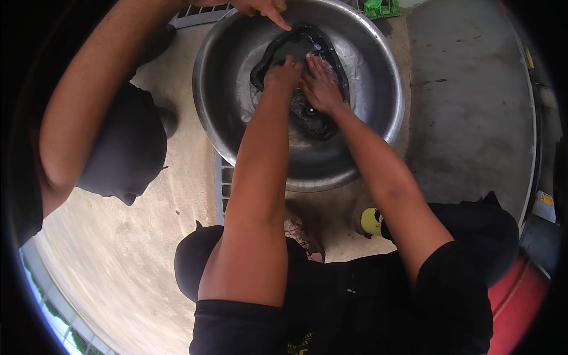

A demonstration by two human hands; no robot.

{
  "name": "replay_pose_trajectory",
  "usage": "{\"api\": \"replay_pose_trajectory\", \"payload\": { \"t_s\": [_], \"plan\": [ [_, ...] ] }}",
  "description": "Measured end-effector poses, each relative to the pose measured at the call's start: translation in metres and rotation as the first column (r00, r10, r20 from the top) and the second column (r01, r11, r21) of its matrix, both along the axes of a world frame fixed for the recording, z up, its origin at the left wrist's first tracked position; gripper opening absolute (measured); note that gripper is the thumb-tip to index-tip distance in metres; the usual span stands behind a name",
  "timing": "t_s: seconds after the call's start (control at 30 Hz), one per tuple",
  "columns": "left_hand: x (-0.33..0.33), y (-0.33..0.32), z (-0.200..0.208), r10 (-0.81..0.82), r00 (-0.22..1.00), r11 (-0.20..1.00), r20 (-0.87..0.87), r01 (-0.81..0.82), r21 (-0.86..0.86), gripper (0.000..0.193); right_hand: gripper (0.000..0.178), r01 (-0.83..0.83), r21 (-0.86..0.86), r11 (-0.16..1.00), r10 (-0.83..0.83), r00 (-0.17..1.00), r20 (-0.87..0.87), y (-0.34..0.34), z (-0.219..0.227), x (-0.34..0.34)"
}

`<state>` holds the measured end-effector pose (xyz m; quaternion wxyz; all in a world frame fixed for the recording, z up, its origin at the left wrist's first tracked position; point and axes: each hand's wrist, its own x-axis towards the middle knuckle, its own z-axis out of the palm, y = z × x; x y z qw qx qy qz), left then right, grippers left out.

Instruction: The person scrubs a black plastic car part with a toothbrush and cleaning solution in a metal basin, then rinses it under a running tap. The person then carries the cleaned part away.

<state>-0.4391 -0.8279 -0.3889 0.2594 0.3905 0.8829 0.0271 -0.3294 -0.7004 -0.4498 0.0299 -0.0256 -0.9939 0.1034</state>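
Observation:
A large round metal basin [204, 89] stands on the floor in front of me. In it lies a black, shallow, pan-like part [260, 71] with a wavy raised rim, its surface wet, with whitish suds in places. My left hand [284, 76] reaches into the part's middle, fingers partly bent against its surface, one finger stretched forward. Beside it my right hand [321, 86] presses down, fingers stretched out and lying flat near the part's right side. Another person's hand [260, 9] comes in from the top, a finger pointing at the part's far rim.
The other person's bare forearm [97, 89] and dark-clothed knee [127, 145] are close on my left. A metal floor grate [225, 183] runs beneath the basin. At the top is a green crate-like thing [381, 8]. A grey slab [470, 89] lies right of the basin, a red object [518, 296] at lower right.

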Motion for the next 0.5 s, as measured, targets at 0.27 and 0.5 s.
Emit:
{"api": "replay_pose_trajectory", "payload": {
  "t_s": [0.27,0.5],
  "plan": [
    [-0.002,-0.014,0.009,-0.003,0.998,0.992,-0.068,-0.006,-0.124,0.049,0.064,0.016,-0.176,0.984,0.008,0.991,0.135,-0.022,0.023,0.008],
    [-0.012,-0.013,0.002,-0.04,0.969,0.999,-0.243,0.04,-0.006,0.032,0.068,0.027,-0.248,0.968,-0.033,0.999,-0.021,-0.031,0.012,0.01]
  ]
}}
